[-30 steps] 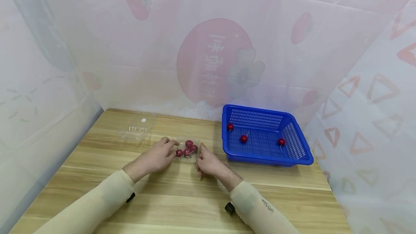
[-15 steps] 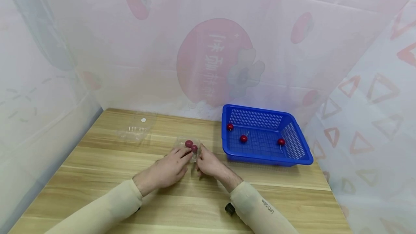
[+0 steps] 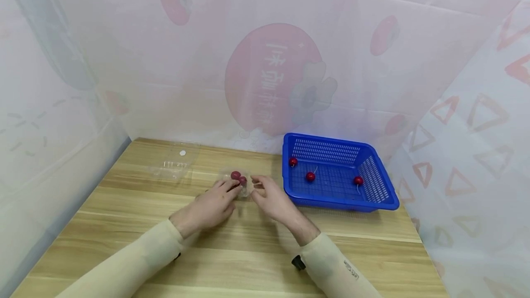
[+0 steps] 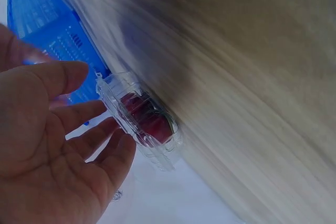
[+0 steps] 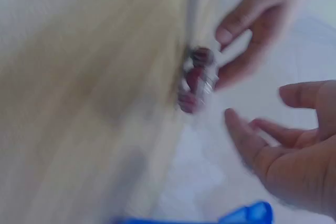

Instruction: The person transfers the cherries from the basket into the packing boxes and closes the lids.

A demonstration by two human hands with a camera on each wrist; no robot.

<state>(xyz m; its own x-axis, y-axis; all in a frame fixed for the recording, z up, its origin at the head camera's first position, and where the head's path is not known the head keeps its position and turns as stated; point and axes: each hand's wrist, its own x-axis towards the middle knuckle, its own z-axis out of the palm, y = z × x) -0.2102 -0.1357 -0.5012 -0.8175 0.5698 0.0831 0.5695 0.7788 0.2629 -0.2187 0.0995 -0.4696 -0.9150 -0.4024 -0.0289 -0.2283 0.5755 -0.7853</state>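
Observation:
A small clear plastic clamshell box (image 4: 116, 85) with dark red cherries (image 3: 235, 175) inside lies at mid-table. My left hand (image 3: 213, 208) reaches over its near left part, hiding some of the cherries from the head view. In the left wrist view the fingertips (image 4: 126, 148) rest at the lid, and the thumb stands apart from them. My right hand (image 3: 273, 201) is just right of the box, fingers loosely spread with nothing between them. The right wrist view is blurred but shows a gap between this hand and the box.
A blue slotted basket (image 3: 339, 203) stands at the right, with three red cherries (image 3: 310, 176) with stems spread over its bottom. Another clear plastic container (image 3: 169, 169) with a white sticker lies at the back left. A patterned cloth (image 3: 198, 82) rises behind the table.
My left hand has moved right, over the box. The right hand has come off the box's right side and opened its fingers. The box has shifted slightly left and away from me.

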